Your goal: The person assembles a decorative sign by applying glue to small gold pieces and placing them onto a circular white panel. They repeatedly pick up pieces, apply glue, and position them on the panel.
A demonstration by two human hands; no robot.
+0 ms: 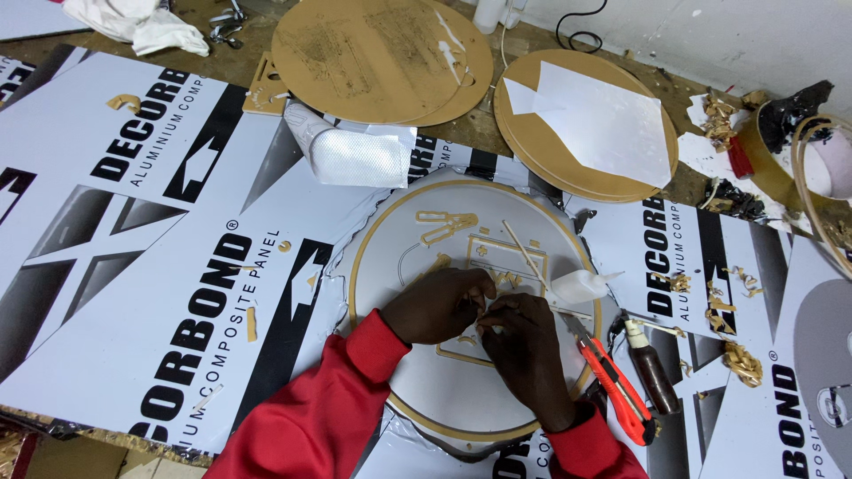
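A round grey disc with a gold rim lies on the printed panels in front of me, with gold cut-out shapes stuck on its face. My left hand rests curled on the disc's middle. My right hand is right beside it, fingertips pinched together on a small gold piece between the two hands. Both sleeves are red. A thin wooden stick lies across the disc above my hands.
An orange utility knife and a small brown glue bottle lie right of the disc, a white squeeze bottle at its right rim. Round wooden discs, a folded white cloth and wood shavings sit around.
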